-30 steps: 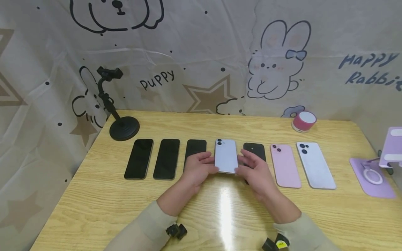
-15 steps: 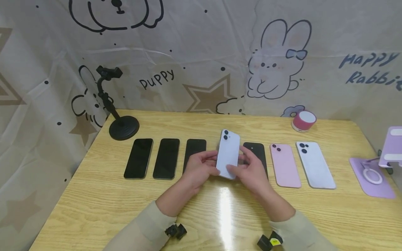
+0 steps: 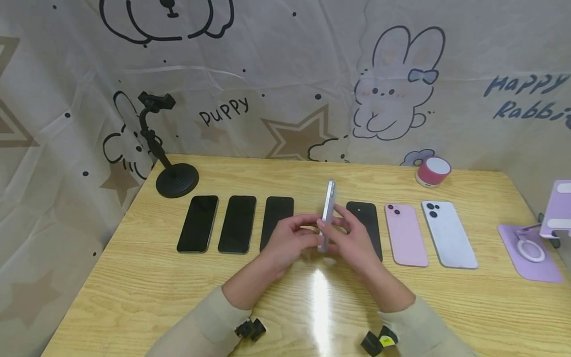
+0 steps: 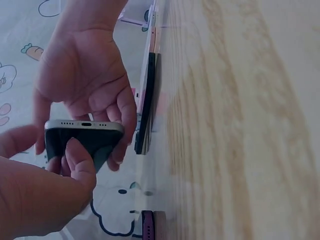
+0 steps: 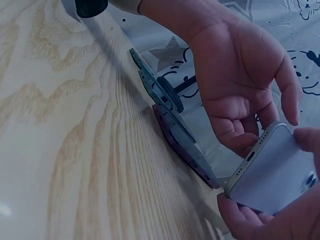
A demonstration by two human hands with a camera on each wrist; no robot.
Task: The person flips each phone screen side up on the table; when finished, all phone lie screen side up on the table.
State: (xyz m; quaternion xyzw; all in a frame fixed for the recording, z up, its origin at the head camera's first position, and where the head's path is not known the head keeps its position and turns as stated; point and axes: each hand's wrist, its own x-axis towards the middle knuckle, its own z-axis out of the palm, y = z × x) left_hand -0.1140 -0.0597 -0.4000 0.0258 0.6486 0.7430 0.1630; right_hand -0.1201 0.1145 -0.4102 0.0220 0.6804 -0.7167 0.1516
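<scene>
A pale smartphone (image 3: 328, 208) is raised off the table and stands nearly edge-on in the head view. My right hand (image 3: 352, 240) grips it by its edges, thumb on the near side. Fingers of my left hand (image 3: 290, 240) are curled against the screen side near the lower end. In the left wrist view the dark screen (image 4: 60, 142) and the bottom edge with its charging port show. From the right wrist the phone's pale back (image 5: 270, 172) is visible, with part of the cameras; fingers hide the rest.
Black phones (image 3: 198, 224) lie in a row to the left, and another black phone (image 3: 366, 223) lies beside my right hand. Farther right are a pink phone (image 3: 406, 235) and a white phone (image 3: 449, 235). A black stand (image 3: 177, 180), a pink speaker (image 3: 433, 172) and a purple stand (image 3: 528, 253) surround them.
The pale phone has been lifted from the table, first tilted with its back up, and is now turned onto its edge. Both hands have drawn closer together around it.
</scene>
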